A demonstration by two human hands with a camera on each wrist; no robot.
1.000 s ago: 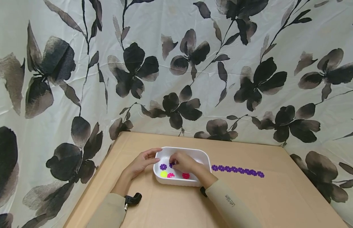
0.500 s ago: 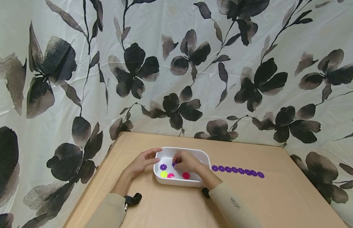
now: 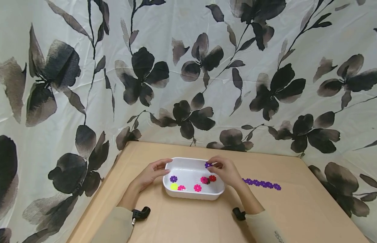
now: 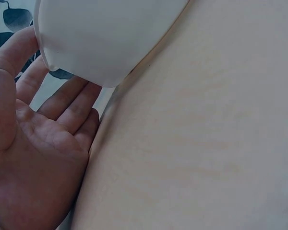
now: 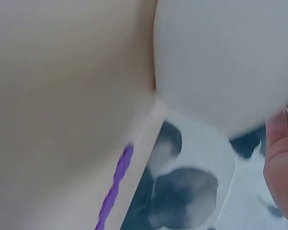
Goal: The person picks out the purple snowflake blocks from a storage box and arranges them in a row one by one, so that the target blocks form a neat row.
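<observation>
In the head view my left hand [image 3: 150, 173] rests against the left end of a white plastic tray [image 3: 188, 161]. In the left wrist view its thumb meets the tray wall [image 4: 91, 38], and the other fingers are lightly bent behind it. A purple flower-shaped disc [image 3: 208, 165] is pinched in my right hand [image 3: 226, 172], over the tray's far right corner. Inside the tray lie a purple disc [image 3: 173, 179], a yellow disc [image 3: 174, 186], several pink discs [image 3: 197, 187] and a red disc [image 3: 212, 178]. The right wrist view shows only a bit of my right hand, at its edge.
A row of joined purple discs [image 3: 262, 183] lies on the tan tabletop [image 3: 188, 219], right of the tray; its near end is hidden by my right forearm. Behind the table hangs a white cloth [image 3: 225, 87] with dark flowers. Black camera mounts [image 3: 141, 213] sit at both wrists.
My right hand has lifted a purple disc from the tray's middle and carried it right, to the far right corner. More pink and red discs now show. The left hand has stayed put.
</observation>
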